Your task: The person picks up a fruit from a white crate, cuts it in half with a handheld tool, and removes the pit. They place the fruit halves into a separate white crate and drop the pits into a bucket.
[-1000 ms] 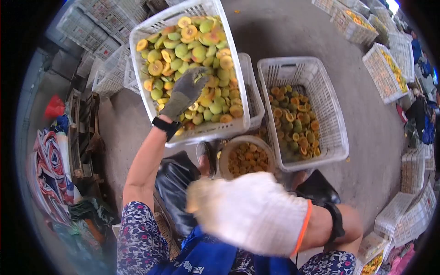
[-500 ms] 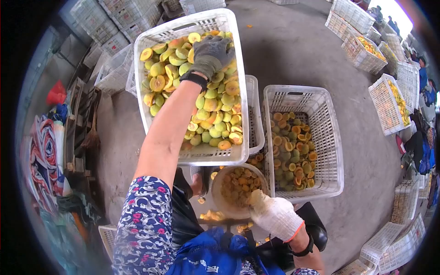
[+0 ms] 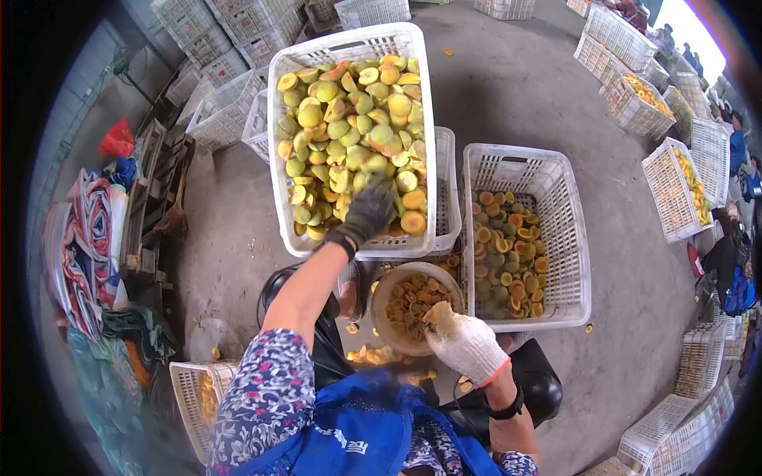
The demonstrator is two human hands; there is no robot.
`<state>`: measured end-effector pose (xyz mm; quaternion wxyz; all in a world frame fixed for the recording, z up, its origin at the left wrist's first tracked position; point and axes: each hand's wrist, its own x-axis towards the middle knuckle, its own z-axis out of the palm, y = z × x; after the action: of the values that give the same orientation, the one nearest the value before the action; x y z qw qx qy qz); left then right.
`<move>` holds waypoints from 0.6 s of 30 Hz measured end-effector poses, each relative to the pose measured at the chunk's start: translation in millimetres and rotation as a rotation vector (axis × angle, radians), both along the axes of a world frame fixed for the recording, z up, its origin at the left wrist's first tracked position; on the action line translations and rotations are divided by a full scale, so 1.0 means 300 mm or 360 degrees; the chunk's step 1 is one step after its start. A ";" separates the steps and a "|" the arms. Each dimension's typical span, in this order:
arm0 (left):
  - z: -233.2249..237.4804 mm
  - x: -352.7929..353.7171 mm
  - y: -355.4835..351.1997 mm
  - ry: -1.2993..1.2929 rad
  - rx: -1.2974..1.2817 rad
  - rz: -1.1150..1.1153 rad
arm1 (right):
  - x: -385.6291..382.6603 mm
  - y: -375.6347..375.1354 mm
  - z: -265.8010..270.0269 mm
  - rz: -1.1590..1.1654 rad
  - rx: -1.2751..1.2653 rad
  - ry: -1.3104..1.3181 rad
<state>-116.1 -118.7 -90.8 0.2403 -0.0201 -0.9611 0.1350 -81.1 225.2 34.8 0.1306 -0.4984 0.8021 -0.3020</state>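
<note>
My left hand (image 3: 371,213), in a dark grey glove, reaches into the near part of a white plastic crate (image 3: 277,170) heaped with yellow-green peach halves (image 3: 337,119). Its fingers are blurred and partly hidden among the fruit. My right hand (image 3: 468,347), in a white knitted glove with soiled fingertips, is closed at the rim of a round tub (image 3: 378,309). What its fingers hold, if anything, I cannot make out. Inside the tub lie small brownish-yellow fruit pieces (image 3: 413,305). To the right, another crate (image 3: 573,238) contains hollowed peach halves (image 3: 508,254).
Fruit scraps (image 3: 373,355) lie on the floor below the tub. A small crate (image 3: 189,397) stands at lower left, near wooden pallets (image 3: 143,214). Stacked crates (image 3: 222,40) rise at the back left. More crates (image 3: 675,190) and people line the right side.
My left hand has drawn back from the middle of the heaped crate to its near part. My right hand stays beside the tub. The camera view has shifted slightly.
</note>
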 end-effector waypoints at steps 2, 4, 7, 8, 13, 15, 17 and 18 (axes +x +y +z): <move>0.053 0.071 0.066 -0.0747 0.0663 0.0460 | 0.001 -0.010 0.009 -0.0010 0.0166 -0.0019; 0.050 0.106 0.047 -0.0684 0.0516 0.0272 | 0.015 -0.003 -0.020 -0.0052 0.0053 -0.0066; 0.026 0.118 -0.020 -0.0872 0.0319 0.0175 | 0.032 0.016 -0.025 -0.0016 0.0008 0.0000; 0.040 0.136 -0.029 -0.0913 0.0285 0.0130 | 0.038 0.024 -0.025 0.0012 0.0026 0.0049; 0.237 0.149 -0.001 -0.0790 0.0681 0.0345 | 0.037 0.061 -0.011 -0.0081 0.0188 0.0053; 0.306 0.140 -0.041 -0.0754 0.1306 0.0309 | 0.044 0.065 0.010 -0.0084 0.0198 0.0047; 0.444 0.131 -0.041 -0.0758 0.2097 0.0322 | 0.049 0.062 0.062 -0.0088 0.0203 0.0046; 0.500 0.142 -0.012 -0.0754 0.2091 0.0321 | 0.056 0.049 0.101 -0.0087 0.0152 0.0000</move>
<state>-73.4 -122.5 59.0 -0.0266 0.1894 -0.8673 -0.4596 -64.1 239.9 65.1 0.1459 -0.4696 0.8288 -0.2669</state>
